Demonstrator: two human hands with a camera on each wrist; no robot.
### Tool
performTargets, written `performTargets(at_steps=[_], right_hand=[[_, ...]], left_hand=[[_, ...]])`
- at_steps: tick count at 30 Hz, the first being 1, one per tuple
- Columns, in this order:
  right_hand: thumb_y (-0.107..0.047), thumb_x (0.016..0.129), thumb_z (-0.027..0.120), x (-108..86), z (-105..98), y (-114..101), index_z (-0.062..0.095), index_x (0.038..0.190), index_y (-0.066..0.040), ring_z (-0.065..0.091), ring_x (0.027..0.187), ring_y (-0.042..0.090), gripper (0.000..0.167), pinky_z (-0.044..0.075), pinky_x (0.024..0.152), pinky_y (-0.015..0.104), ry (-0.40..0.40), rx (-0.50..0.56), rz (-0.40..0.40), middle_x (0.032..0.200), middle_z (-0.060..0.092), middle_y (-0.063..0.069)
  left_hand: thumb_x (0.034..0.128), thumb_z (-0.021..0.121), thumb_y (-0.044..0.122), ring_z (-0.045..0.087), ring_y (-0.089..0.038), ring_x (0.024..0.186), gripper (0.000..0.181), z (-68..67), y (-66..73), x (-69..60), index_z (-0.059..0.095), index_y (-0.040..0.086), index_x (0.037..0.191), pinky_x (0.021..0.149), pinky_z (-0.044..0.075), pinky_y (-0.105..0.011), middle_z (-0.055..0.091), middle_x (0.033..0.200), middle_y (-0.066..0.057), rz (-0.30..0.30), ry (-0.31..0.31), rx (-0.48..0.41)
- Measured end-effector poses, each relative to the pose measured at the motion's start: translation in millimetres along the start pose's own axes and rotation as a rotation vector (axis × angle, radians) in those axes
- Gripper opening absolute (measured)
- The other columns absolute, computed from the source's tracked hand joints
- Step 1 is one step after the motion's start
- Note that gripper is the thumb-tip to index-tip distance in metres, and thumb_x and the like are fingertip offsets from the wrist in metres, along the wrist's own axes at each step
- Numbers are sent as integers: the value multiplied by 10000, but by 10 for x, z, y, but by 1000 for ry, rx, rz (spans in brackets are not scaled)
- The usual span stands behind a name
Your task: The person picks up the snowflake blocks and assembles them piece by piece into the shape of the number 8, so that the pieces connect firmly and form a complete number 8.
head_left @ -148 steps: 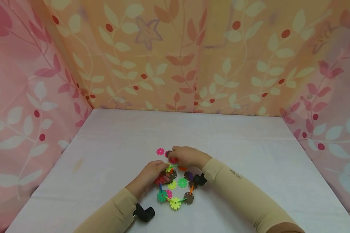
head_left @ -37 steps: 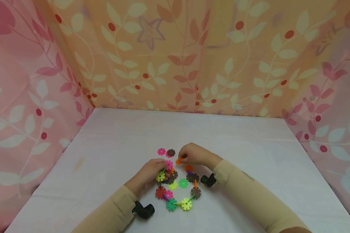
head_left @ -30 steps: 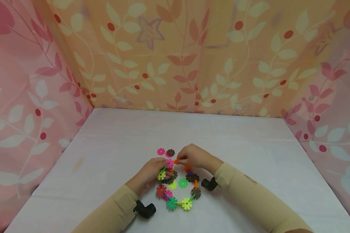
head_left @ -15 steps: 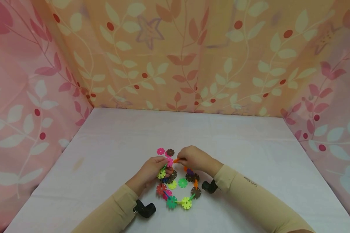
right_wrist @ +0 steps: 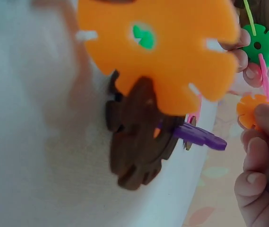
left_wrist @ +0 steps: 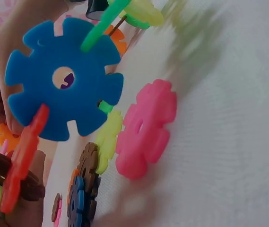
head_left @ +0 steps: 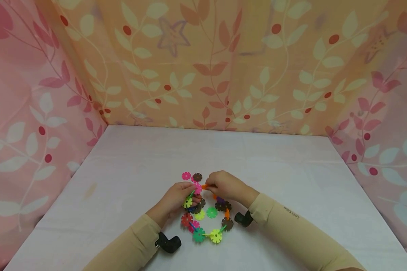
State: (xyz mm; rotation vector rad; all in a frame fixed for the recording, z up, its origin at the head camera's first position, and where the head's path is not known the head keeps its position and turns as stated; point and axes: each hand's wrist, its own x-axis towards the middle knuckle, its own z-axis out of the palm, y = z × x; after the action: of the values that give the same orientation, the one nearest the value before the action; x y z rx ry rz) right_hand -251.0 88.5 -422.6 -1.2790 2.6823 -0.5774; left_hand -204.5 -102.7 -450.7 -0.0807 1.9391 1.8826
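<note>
The chain (head_left: 199, 235) of notched discs lies in a loop between and below the two hands, toward the near side of the table. Its links are flat, smooth, plastic-looking rounds with square-cut rim slots and a small central hole. The blue disc (left_wrist: 84, 71) has a matt, even face; the red disc (left_wrist: 23, 161) is slotted into its rim, edge-on. On the right side, a brown disc (right_wrist: 136, 137) and a purple disc (right_wrist: 201, 135) cross at an angle.

The left hand (head_left: 176, 196) grips the chain by the pink disc (head_left: 198, 188), fingers curled; exact fingertip contact is unclear. The right hand (head_left: 228, 185) pinches an orange disc (right_wrist: 251, 109) between thumb and fingers, at the pink disc's edge; whether the slots are engaged cannot be told.

Inside the loop lie a loose yellow disc (head_left: 199, 214) and a light green disc (head_left: 211, 212).

The table (head_left: 268, 162) is covered in white, faintly textured cloth, with a tan stain at left. Beige sleeves (head_left: 291, 222) cover the forearms. Behind hangs an orange-yellow leaf-print curtain (head_left: 251, 56); pink floral panels (head_left: 13, 98) flank it.
</note>
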Motion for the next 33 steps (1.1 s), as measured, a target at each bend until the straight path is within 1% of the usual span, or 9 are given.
performTargets(at_steps=[3, 6, 12, 16, 21, 24, 26, 30, 33], right_hand=[[-82, 856, 599, -5, 2, 4, 686, 809, -91, 490, 655, 73, 99, 448, 631, 197, -7, 9, -5, 743, 577, -77], [-87, 861, 585, -7, 11, 5, 681, 795, -101, 481, 631, 66, 117, 433, 606, 190, -3, 14, 0, 717, 558, -99], [-130, 877, 575, -20, 23, -16, 671, 770, -114, 471, 605, 62, 145, 420, 589, 191, 22, -31, -7, 677, 537, -110], [-129, 877, 571, -41, 17, -31, 650, 743, -114, 455, 594, 65, 157, 409, 581, 188, 34, -70, -22, 659, 514, -108], [-115, 880, 557, -63, -2, -36, 575, 698, -134, 425, 583, 73, 184, 389, 558, 189, 76, -83, -56, 643, 466, -89], [-95, 873, 554, -62, -16, -20, 564, 714, -143, 427, 602, 76, 166, 403, 574, 197, 118, -64, -66, 665, 467, -84], [-98, 875, 564, -60, -20, -4, 596, 747, -131, 443, 629, 75, 136, 426, 606, 202, 141, -45, -66, 696, 496, -87], [-133, 884, 587, -67, -16, 22, 647, 805, -114, 478, 673, 69, 101, 459, 665, 208, 169, -26, -71, 753, 555, -81], [-143, 885, 592, -82, -7, 27, 657, 813, -111, 483, 671, 66, 102, 461, 655, 207, 186, -21, -69, 757, 568, -73]], left_hand=[[972, 440, 185, 648, -165, 708, 320, 5, -7, 9, 556, -97, 1065, 689, 543, -312, 656, 860, -175, -4, 9, -6], [968, 450, 194, 647, -156, 692, 313, -1, -42, 44, 566, -85, 1050, 675, 544, -300, 658, 834, -148, -3, 15, -9], [967, 447, 161, 637, -146, 658, 286, 21, -52, 51, 569, -92, 1016, 650, 545, -300, 657, 816, -183, 30, 21, 0], [965, 443, 136, 628, -136, 638, 255, 51, -57, 56, 577, -80, 967, 631, 545, -293, 654, 788, -176, 44, 33, 4], [969, 440, 154, 630, -153, 651, 289, 80, -30, 55, 574, -98, 1010, 650, 546, -304, 649, 789, -165, 47, 44, 1], [971, 441, 180, 643, -187, 683, 318, 93, -2, 50, 568, -103, 1041, 677, 545, -327, 650, 793, -154, 59, 46, 15], [972, 439, 189, 650, -210, 700, 326, 99, 7, 47, 561, -103, 1052, 690, 544, -345, 655, 799, -155, 68, 43, 13], [972, 437, 182, 653, -212, 699, 324, 100, 12, 45, 555, -108, 1056, 694, 543, -350, 658, 807, -165, 53, 43, -18], [972, 435, 174, 653, -197, 696, 322, 97, 10, 49, 555, -112, 1055, 683, 545, -326, 659, 807, -164, 42, 44, -32]])
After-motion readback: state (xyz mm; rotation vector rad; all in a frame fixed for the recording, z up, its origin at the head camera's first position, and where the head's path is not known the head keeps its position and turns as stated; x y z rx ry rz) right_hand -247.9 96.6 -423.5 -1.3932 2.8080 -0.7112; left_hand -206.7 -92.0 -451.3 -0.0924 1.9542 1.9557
